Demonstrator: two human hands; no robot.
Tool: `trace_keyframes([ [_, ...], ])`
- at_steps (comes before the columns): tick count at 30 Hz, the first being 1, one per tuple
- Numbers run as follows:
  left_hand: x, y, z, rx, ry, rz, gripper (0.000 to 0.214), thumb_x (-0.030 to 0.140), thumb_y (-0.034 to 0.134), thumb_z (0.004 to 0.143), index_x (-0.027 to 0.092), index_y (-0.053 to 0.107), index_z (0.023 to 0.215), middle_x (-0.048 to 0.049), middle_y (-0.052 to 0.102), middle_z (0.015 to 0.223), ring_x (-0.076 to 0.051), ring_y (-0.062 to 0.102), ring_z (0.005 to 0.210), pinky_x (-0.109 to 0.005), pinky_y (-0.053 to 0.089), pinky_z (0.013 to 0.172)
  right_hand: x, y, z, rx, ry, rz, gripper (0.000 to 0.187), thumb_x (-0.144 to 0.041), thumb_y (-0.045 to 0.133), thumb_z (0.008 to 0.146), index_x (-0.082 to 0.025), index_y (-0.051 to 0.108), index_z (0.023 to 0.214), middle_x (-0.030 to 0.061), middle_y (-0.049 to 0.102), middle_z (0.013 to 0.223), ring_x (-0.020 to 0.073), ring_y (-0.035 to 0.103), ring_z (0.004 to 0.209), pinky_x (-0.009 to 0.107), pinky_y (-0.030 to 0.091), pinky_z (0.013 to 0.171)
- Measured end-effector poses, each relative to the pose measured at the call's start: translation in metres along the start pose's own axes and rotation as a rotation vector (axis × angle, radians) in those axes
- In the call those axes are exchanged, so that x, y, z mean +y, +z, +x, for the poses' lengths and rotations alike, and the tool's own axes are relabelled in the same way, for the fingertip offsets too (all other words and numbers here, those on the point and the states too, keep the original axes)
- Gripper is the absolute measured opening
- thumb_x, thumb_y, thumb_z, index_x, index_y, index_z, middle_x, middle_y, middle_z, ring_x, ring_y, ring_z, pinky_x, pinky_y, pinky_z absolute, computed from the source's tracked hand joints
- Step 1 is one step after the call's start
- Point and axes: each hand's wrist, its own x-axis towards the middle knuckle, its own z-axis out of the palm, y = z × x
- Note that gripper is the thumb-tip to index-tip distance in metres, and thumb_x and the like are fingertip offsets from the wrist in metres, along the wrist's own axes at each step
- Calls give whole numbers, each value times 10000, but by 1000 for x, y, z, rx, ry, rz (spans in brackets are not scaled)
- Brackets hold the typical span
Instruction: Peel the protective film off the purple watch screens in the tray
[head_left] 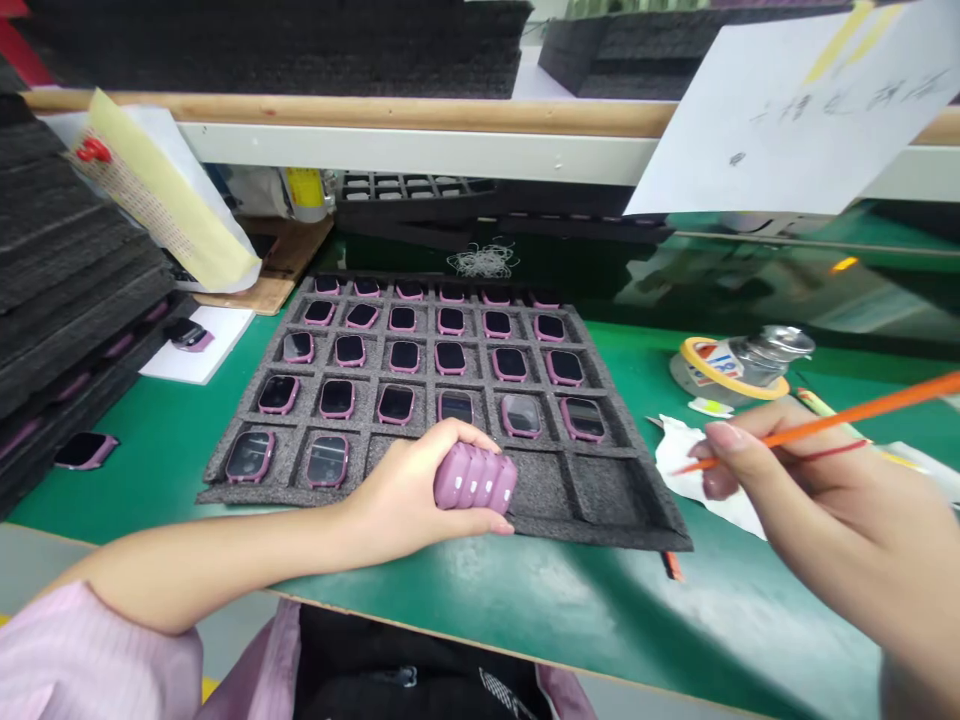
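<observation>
My left hand [420, 485] is wrapped round a stack of several purple smartwatch cases [475, 478], their sides with small white marks turned upward. It is over the front of a dark grey foam tray [615, 492], whose compartments hold rows of purple smartwatches with dark screens [395, 404]. Some front compartments at the right hold no watch. My right hand [810, 490] pinches a thin orange stick [847, 415] like a pen. Its tapered tip points left, over a crumpled white tissue [686, 455]; whether it touches the tissue I cannot tell.
Behind my right hand are a roll of yellow-edged tape [690, 370] and a metal-topped bottle [776, 350]. Single watches lie at left, one on white paper [196, 350]. Stacked foam trays [67, 250] rise at far left. A shelf [420, 140] with hanging paper [780, 120] spans the back.
</observation>
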Motion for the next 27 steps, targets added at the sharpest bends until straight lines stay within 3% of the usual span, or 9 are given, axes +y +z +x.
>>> trace_keyframes([
  [2,0,0,0,-3,-6,9,551,430,875,673,267,597,1120,13,720,1059,-199,680,915,-331,533,831,25,-3,-1,-117,181,-191,524,-729,460,824,-275,550,580,90,644,567,264,618,495,389,456,531],
  [4,0,0,1,-7,-5,16,556,444,870,675,269,596,1126,2,716,1094,-209,681,936,-341,535,841,49,-2,-4,-250,263,-313,378,-561,504,849,-291,528,586,100,672,591,306,650,528,401,463,551],
  [7,-1,0,3,-11,-6,20,550,453,863,680,271,594,1124,-5,710,1115,-209,678,933,-349,536,848,77,2,-14,-381,208,-355,363,-468,492,901,-304,522,579,100,697,615,342,688,580,407,482,562],
  [10,-1,0,3,-14,-3,23,539,440,858,685,273,591,1122,1,708,1089,-204,673,924,-348,533,855,89,2,-21,-431,130,-314,404,-487,475,948,-306,547,593,65,667,548,311,672,507,365,462,491],
  [12,-1,0,3,-15,-12,36,532,431,853,689,275,586,1122,3,704,1104,-205,673,935,-342,532,847,88,-2,-21,-367,120,-325,378,-477,491,951,-300,561,625,57,672,551,291,659,478,340,437,463],
  [18,5,-2,4,-26,-69,99,499,449,814,722,279,576,1126,7,714,1103,-208,686,915,-322,535,792,79,-19,-8,51,229,-360,124,-342,550,886,-246,610,834,104,733,690,301,679,612,361,440,564],
  [21,6,-3,5,-34,-77,122,484,442,798,736,280,573,1132,18,727,1027,-207,693,879,-318,531,773,87,-19,0,28,216,-320,173,-331,541,887,-212,656,936,132,768,850,267,685,647,363,470,631],
  [24,6,-3,6,-34,-83,153,488,453,789,741,285,570,1143,13,733,1045,-228,698,935,-320,527,770,99,-15,9,-21,198,-284,281,-379,547,896,-175,683,1034,141,769,885,253,682,654,362,477,659],
  [27,6,-3,6,-31,-83,163,488,458,785,741,285,572,1145,6,735,1068,-245,699,990,-323,531,777,110,-6,20,-65,182,-257,287,-386,563,878,-179,716,1005,118,772,875,260,697,700,353,470,650],
])
